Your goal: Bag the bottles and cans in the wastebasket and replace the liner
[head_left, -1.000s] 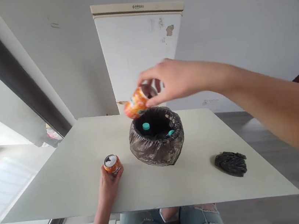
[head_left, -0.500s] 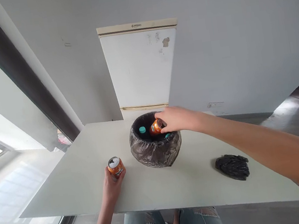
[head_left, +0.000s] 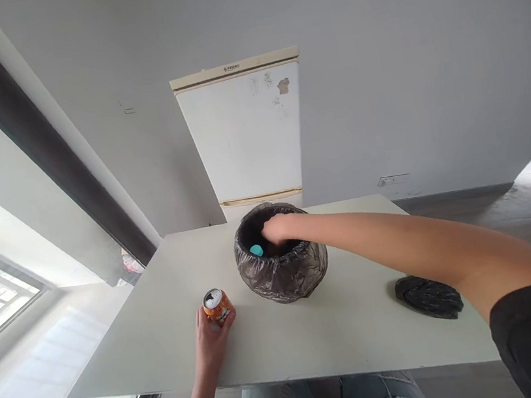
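A small bin lined with a dark plastic bag (head_left: 284, 277) stands in the middle of the white table (head_left: 358, 331). My right hand (head_left: 277, 229) reaches down into its mouth; the fingers are hidden inside, and I cannot see whether they hold anything. A teal bottle cap (head_left: 255, 250) shows in the bin just left of that hand. My left hand (head_left: 211, 341) is wrapped round an upright orange drink can (head_left: 218, 306) that stands on the table, left of and nearer than the bin.
A crumpled black bag (head_left: 428, 298) lies on the table at the right. A white fridge (head_left: 247, 136) stands against the wall behind the table. A window is at the far left, and my knees in torn jeans show below the table's near edge.
My right hand carried a second orange can from above the bin down into it; that can is now out of sight. The left hand has stayed on its can.
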A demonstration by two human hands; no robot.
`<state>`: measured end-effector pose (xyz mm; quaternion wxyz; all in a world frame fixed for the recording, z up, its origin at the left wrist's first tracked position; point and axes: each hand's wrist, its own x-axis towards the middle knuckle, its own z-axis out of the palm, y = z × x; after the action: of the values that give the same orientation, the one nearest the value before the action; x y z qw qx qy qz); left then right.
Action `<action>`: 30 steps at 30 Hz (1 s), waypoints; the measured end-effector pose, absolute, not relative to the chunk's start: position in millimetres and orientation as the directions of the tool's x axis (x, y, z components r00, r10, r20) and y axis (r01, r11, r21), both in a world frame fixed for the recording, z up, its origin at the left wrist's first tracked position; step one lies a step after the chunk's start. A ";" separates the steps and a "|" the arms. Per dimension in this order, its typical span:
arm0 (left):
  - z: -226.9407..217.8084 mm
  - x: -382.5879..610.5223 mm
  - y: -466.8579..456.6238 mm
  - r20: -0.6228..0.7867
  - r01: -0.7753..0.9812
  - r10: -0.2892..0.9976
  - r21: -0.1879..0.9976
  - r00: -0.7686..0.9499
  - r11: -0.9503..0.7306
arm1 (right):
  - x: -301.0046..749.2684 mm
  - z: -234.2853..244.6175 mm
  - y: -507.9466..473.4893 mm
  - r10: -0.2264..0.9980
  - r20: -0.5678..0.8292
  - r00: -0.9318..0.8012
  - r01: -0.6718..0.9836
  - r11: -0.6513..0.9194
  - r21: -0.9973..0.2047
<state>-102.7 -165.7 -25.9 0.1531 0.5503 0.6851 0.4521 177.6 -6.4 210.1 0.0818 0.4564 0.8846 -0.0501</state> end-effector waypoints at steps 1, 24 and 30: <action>-25.6 -102.3 -165.7 0.281 0.606 0.895 0.795 -0.347 -0.014 | 176.8 206.7 -9.0 0.802 -0.192 -0.566 0.819 0.573 -0.023; 200.0 22.4 -158.8 0.724 0.647 0.687 0.549 -0.052 -0.530 | 227.8 297.7 -124.1 0.725 0.364 -0.585 0.374 0.639 -0.671; 257.3 -6.2 -118.3 0.770 0.573 0.620 0.578 -0.148 -0.581 | 245.1 288.3 -110.1 0.797 0.582 -0.164 0.583 0.554 -0.594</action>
<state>-6.2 -118.3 257.3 0.0193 0.6522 0.4574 0.6042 245.1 -110.1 288.3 -0.4568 0.4573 0.7540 -0.1171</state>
